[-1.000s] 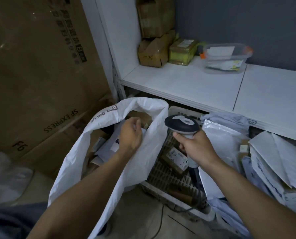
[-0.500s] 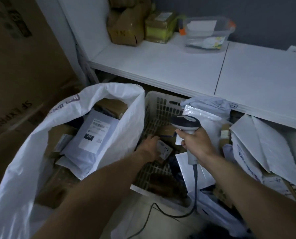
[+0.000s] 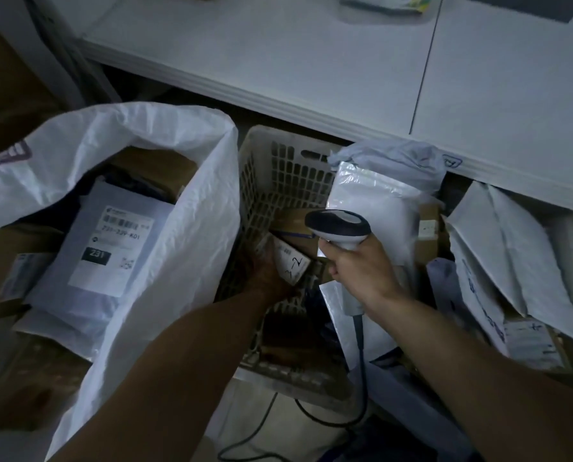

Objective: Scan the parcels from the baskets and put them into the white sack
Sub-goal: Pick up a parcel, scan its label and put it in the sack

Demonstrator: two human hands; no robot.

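Both our hands are busy nearest us, with the scanner's cable [image 3: 361, 355] trailing down toward the floor. Our right hand [image 3: 361, 275] is wrapped round the handle of the barcode scanner [image 3: 338, 225]. Our left hand [image 3: 268, 275] reaches into the slatted basket [image 3: 278, 161], fingers curled round a small labelled parcel [image 3: 291, 261] that sits low in the basket, just beside the scanner head. We judge it not yet scanned.

To our left the white sack [image 3: 185, 235] stands open, already holding a grey mailer [image 3: 111, 241] marked 231 on top of brown boxes, so a good share is done. Farther right, white poly mailers [image 3: 381, 201] are heaped, waiting their turn, under the white shelf [image 3: 311, 68].
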